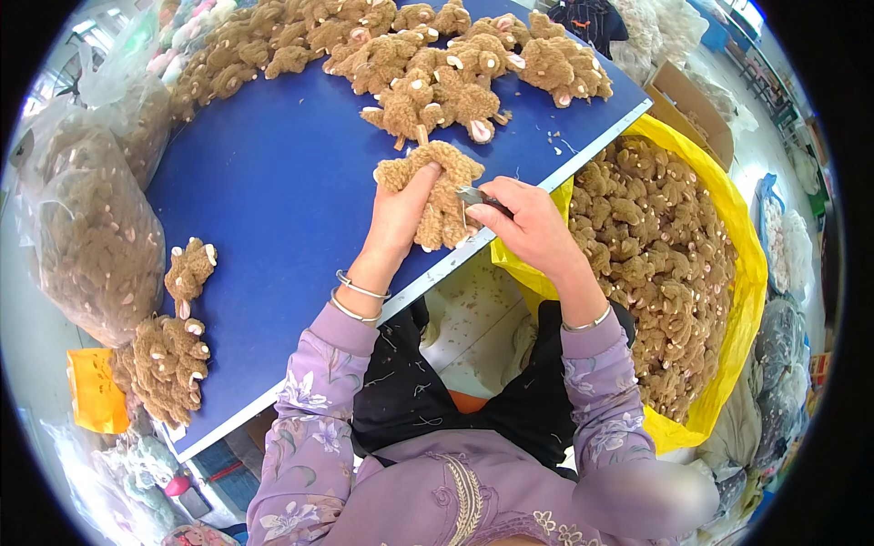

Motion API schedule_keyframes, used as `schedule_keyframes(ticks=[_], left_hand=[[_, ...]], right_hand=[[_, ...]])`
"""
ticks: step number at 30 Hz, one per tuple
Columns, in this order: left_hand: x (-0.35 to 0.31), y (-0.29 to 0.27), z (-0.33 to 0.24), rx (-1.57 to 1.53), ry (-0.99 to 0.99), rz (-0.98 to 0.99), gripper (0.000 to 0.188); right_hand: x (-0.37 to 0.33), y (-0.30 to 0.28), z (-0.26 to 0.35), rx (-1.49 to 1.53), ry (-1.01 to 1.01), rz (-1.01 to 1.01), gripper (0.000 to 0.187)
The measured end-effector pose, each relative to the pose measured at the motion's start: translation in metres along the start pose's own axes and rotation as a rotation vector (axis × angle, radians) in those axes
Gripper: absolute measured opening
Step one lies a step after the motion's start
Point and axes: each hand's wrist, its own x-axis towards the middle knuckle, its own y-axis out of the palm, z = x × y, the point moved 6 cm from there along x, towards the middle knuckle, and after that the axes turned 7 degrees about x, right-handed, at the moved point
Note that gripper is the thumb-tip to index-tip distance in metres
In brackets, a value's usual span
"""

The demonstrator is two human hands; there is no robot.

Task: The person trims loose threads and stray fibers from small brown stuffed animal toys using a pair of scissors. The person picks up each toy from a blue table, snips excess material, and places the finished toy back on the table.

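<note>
The left fingers [424, 178] pinch the toy [443, 214], which spreads mostly to their right; the right fingers [501, 189] are wrapped round the snips [471, 196], pointing left from them at its fur. I'd worry: one slip in that curly pile could nick toy or left fingers.

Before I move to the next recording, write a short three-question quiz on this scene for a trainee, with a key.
1. Which hand holds the metal-tipped tool?
2. True or false: the open yellow bag stands on the person's left.
3. The left hand holds: a) a plastic bag; b) a brown plush toy; c) a cardboard box.

Key:
1. The right hand.
2. False: it stands on the person's right, beside the blue table, with many brown plush pieces in it.
3. b
</note>
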Motion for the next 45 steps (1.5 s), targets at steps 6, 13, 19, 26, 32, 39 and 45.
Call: schedule_keyframes(ticks=[6,13,19,26,32,39,45], left_hand=[[0.001,0.0,0.003,0.137,0.059,0.01,0.024],[0.002,-0.001,0.003,0.026,0.005,0.014,0.025],[0.003,-0.002,0.001,-0.068,0.003,0.017,0.025],[0.003,-0.001,-0.001,-0.04,0.006,0.016,0.025],[0.003,-0.001,0.002,0.005,0.013,0.029,0.026],[0.003,-0.002,0.002,0.008,0.006,0.015,0.026],[0.001,0.0,0.001,0.01,-0.009,0.012,0.026]], right_hand=[[-0.001,0.003,-0.003,-0.053,-0.026,-0.027,0.022],[-0.003,-0.016,-0.008,0.197,0.074,-0.181,0.018],[-0.005,-0.006,-0.008,-0.003,0.017,-0.014,0.024],[-0.006,-0.003,-0.007,-0.094,-0.01,-0.021,0.023],[-0.005,0.0,-0.005,-0.1,-0.048,-0.019,0.022],[-0.002,0.001,-0.006,-0.058,-0.031,-0.032,0.021],[-0.003,-0.001,-0.006,-0.01,-0.02,-0.024,0.021]])
